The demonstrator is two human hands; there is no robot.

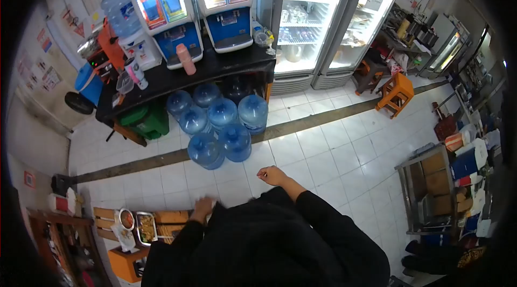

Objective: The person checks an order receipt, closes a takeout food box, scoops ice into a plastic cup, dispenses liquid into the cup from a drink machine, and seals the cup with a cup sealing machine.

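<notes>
My right hand (273, 175) is held out over the tiled floor, its fingers curled together; whether anything small sits in them is too fine to make out. My left hand (203, 208) is low beside the end of a slatted wooden bench (177, 217), smeared by motion, so its fingers do not show clearly. On the bench are a foil tray of food (146, 228), a bowl of red food (126, 219) and a crumpled plastic bag (125, 238). Ahead of my hands, several large blue water jugs (235, 141) stand upright on the floor.
A black-topped counter (226, 63) holds drink dispensers (226, 12), a pink bottle (186, 60) and a spray can (135, 73). Under it is a green bin (145, 121). Lit glass-door fridges (304, 28), an orange stool (396, 95) and a metal-framed rack (429, 190) stand to the right.
</notes>
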